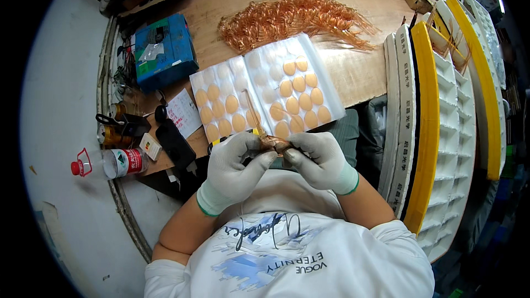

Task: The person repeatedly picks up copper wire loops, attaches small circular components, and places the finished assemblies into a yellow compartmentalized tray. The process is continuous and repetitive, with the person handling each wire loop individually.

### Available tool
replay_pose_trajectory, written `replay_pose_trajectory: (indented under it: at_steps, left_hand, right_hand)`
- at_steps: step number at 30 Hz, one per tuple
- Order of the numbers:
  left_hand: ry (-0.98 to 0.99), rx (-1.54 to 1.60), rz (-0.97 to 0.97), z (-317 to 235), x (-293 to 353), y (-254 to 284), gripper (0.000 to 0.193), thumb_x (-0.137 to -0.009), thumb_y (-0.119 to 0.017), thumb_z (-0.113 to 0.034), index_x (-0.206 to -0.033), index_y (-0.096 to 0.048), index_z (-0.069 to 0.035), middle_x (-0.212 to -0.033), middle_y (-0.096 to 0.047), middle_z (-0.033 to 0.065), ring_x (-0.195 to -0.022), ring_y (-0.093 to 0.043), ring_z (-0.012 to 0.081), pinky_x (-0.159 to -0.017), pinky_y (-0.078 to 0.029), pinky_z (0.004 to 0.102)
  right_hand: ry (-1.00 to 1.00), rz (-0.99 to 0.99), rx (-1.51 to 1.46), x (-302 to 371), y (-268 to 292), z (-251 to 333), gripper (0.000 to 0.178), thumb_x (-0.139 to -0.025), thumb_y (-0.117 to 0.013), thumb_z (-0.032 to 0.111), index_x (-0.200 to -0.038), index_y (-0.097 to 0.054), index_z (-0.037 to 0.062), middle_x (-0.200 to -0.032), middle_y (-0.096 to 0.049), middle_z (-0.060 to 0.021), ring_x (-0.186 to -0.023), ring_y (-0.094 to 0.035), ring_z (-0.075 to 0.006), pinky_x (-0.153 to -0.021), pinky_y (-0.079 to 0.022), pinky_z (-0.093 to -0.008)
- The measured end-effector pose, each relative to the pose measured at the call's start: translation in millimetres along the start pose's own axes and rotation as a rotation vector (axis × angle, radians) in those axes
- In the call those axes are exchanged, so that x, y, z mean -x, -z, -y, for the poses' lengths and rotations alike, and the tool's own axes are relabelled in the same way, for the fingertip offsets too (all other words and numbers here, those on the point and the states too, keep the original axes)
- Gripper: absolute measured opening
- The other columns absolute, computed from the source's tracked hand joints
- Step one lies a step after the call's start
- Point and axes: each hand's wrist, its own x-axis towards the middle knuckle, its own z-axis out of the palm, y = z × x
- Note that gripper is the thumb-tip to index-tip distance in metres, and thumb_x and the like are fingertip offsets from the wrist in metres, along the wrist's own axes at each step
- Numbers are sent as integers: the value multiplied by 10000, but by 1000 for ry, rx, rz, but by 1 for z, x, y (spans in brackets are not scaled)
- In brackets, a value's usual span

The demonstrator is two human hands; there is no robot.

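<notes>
Between my two gloved hands is a thin copper-coloured eyeglass frame (270, 142), one long temple reaching up and away over the album. My left hand (233, 166) pinches its left side with thumb and fingers. My right hand (322, 161) is closed on the right side, fingertips close to the left ones. The fingers cover much of the frame. Just beyond lies an open album (254, 85) of clear pockets, many holding tan oval lenses (298, 84). A heap of copper-coloured wire frames (287, 19) is spread on the table behind the album.
Wooden table (353, 74) under the album. To the left are a blue box (164, 52), a handwritten paper (184, 111), a black phone (175, 143), a small white box (150, 146) and a plastic bottle (113, 163). White compartment trays (450, 149) with yellow edges stand upright at the right.
</notes>
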Motion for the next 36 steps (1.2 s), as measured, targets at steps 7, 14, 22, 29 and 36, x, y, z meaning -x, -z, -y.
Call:
replay_pose_trajectory:
  at_steps: [7,14,22,29,36]
  left_hand:
    - [-60,-253,-90,9,-9,-10,182,-866,-721,-92,-999,-655,13,-798,-697,125,-689,-679,177,-652,-532,284]
    - [5,-57,115,5,-43,-4,129,-840,-706,-42,-936,-625,-11,-990,-656,176,-861,-671,232,-763,-521,332]
    - [118,-456,-88,40,-182,24,417,-849,-702,-219,-1169,-597,26,-1337,-543,278,-1280,-526,315,-1056,-413,389]
    - [691,-251,-482,177,-313,97,806,-759,-787,-359,-1303,-476,147,-1242,-613,273,-1134,-621,313,-951,-492,371]
    - [638,-589,-584,191,-333,86,640,-757,-738,-122,-1296,-462,86,-1171,-636,214,-1006,-666,292,-846,-550,385]
  right_hand:
    - [72,-76,170,-1,2,-13,168,-871,-684,72,-994,-658,-39,-697,-642,-127,-572,-629,-203,-561,-501,-307]
    - [-46,237,-119,-22,47,-4,306,-882,-639,71,-1168,-639,-37,-817,-669,-166,-683,-667,-294,-656,-521,-348]
    - [-225,-336,506,-40,143,-79,251,-869,-597,-31,-1111,-663,-28,-897,-708,-193,-811,-719,-231,-735,-557,-338]
    - [-453,-204,1026,-55,200,-179,316,-879,-675,213,-1123,-655,15,-1093,-635,-207,-1055,-604,-382,-921,-487,-424]
    - [-307,-714,722,-161,236,-200,884,-785,-771,505,-1405,-443,-34,-1394,-486,-272,-1310,-476,-389,-1097,-379,-448]
